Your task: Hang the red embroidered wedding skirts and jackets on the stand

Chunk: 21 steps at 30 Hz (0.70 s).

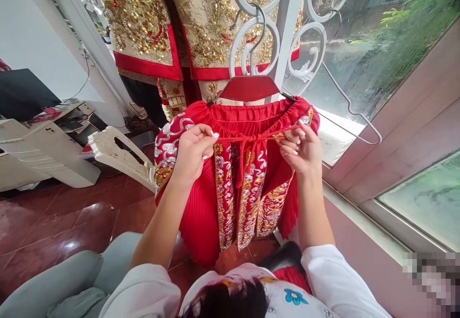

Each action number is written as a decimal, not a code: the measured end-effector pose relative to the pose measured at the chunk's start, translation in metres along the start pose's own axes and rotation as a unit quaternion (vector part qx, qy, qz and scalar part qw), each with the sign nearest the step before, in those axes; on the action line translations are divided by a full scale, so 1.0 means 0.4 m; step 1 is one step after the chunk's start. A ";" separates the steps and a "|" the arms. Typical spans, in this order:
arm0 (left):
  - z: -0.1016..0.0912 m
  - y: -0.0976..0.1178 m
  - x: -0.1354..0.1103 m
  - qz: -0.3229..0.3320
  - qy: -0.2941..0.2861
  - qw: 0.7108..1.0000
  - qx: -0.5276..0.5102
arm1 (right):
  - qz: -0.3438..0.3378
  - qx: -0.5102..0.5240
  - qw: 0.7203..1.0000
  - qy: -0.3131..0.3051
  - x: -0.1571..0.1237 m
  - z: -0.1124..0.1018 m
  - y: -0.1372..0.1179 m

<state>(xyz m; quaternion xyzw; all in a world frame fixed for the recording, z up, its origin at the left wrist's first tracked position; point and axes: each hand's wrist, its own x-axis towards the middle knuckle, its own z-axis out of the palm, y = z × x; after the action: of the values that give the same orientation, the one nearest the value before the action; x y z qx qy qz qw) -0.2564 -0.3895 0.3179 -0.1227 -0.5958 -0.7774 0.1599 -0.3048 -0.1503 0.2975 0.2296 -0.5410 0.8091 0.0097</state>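
Note:
A red pleated skirt (201,203) with silver and gold embroidered panels hangs in front of me from a red hanger (249,88), clipped at both sides of its gathered waistband. A red drawstring (258,137) is tied in a bow at the front of the waist, with its tails dangling over the panels. My left hand (196,150) pinches the bow's left loop between thumb and fingers. On the other side, my right hand (301,146) pinches the right loop. Between the two hands the loops are stretched out nearly level.
The hanger's hook catches on a white scrolled metal grille (255,35) before a window. Behind hangs a gold-beaded garment (212,30) with red trim. A bare wire hanger (354,112) hangs at right. A cream chair (122,155) and a desk (61,153) stand left.

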 end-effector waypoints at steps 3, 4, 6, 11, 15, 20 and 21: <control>-0.001 -0.002 0.003 0.011 0.016 1.000 0.004 | 0.024 -0.029 0.999 -0.020 0.003 -0.005 0.006; -0.001 -0.001 0.004 0.010 0.018 1.000 0.003 | 0.020 -0.042 0.999 -0.018 0.004 -0.009 0.006; -0.003 0.000 0.005 -0.002 0.011 1.000 -0.004 | -0.019 -0.059 0.998 -0.001 0.007 -0.018 0.004; -0.007 -0.006 0.003 0.012 0.010 1.000 0.008 | -0.080 -0.052 0.995 0.039 0.011 -0.023 0.003; -0.012 -0.024 -0.017 0.065 0.040 0.989 0.130 | -0.038 -0.059 0.993 0.096 -0.019 -0.006 0.024; 0.017 -0.036 -0.048 0.262 0.152 0.841 0.449 | -0.229 -0.332 0.873 0.274 -0.058 0.026 0.030; 0.030 -0.036 -0.049 0.293 0.143 0.801 0.501 | -0.278 -0.402 0.832 0.262 -0.059 0.035 0.027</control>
<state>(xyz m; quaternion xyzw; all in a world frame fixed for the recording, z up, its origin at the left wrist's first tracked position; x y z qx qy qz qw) -0.2440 -0.3724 0.3007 -0.0821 -0.8086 -0.2948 0.5026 -0.2815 -0.1617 0.2835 0.1257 -0.7093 0.5133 0.4666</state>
